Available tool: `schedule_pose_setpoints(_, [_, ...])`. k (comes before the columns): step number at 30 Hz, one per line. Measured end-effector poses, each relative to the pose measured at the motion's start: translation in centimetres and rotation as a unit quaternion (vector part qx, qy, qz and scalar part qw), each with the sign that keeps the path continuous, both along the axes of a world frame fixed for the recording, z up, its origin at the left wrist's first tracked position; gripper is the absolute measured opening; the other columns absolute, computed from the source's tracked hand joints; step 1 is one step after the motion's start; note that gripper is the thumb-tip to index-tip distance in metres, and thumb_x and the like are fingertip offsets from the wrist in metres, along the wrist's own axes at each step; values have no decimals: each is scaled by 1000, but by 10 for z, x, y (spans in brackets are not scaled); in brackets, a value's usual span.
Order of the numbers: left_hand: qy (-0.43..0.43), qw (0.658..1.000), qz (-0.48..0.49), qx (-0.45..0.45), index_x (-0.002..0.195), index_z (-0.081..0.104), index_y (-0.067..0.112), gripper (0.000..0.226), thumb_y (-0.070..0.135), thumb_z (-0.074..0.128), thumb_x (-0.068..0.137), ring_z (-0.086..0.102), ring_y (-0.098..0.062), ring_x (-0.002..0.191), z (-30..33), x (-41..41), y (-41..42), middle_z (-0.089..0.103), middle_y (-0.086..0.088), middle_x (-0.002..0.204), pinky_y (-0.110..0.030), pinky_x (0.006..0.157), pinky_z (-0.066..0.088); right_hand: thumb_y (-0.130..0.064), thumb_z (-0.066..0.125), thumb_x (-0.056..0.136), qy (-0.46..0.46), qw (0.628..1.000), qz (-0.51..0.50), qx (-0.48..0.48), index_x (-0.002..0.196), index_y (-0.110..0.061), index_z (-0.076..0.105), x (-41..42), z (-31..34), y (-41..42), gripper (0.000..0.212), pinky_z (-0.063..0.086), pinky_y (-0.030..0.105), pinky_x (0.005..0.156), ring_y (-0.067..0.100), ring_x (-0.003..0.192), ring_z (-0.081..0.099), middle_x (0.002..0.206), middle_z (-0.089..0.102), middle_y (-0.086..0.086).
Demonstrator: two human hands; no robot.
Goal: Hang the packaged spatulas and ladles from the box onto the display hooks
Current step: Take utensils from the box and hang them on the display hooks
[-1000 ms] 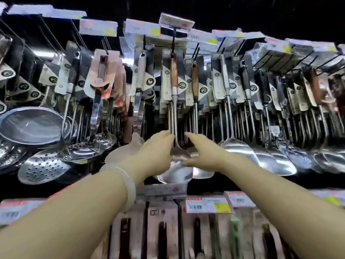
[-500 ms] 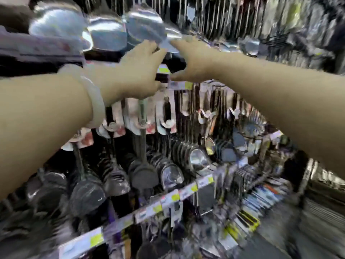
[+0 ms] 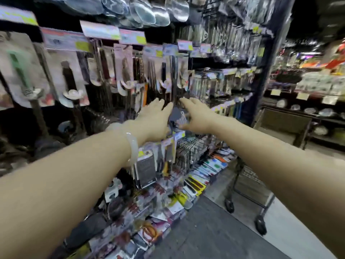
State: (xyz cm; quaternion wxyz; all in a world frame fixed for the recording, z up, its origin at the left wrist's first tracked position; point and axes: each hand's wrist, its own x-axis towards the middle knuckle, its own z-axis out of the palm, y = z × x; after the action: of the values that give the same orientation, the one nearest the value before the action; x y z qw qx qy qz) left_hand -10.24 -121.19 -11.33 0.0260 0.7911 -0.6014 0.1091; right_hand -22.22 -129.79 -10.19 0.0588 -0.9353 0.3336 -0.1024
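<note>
Both my arms reach out toward the display wall. My left hand, with a pale bangle on the wrist, and my right hand have straight, spread fingers and hold nothing. They hover side by side in front of the middle row of packaged spatulas hanging on hooks. A row of steel ladles hangs above, at the top edge. The picture is blurred by motion. No box is in view.
Price tags line the hook rails. Lower rows hold small packaged tools down to the grey floor. A wheeled wire cart stands in the aisle at right, with shelves of goods behind it.
My view has swung down and to the right, from the ladle row to the lower rows and the aisle. Both hands have come away from the hanging ladles and stay empty.
</note>
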Motion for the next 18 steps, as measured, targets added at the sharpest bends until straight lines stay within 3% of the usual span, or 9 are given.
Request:
schedule_pose_setpoints(10, [65, 987, -124, 79, 148, -1, 19, 79, 40, 49, 91, -2, -27, 146, -70, -159, -159, -2, -10, 158, -41, 120, 15, -36, 61, 88, 54, 987, -119, 97, 150, -21, 0, -171, -84, -115, 88, 23, 45, 116, 34, 144, 10, 158, 0, 12])
schedule_pose_setpoints(18, [87, 969, -204, 111, 148, 2, 18, 76, 38, 49, 91, 0, -27, 146, -110, -206, -303, 1, -11, 158, -39, 119, 13, -36, 64, 85, 25, 968, -219, 122, 149, -24, 4, -233, -131, -240, 89, 24, 45, 116, 35, 144, 12, 158, 2, 11])
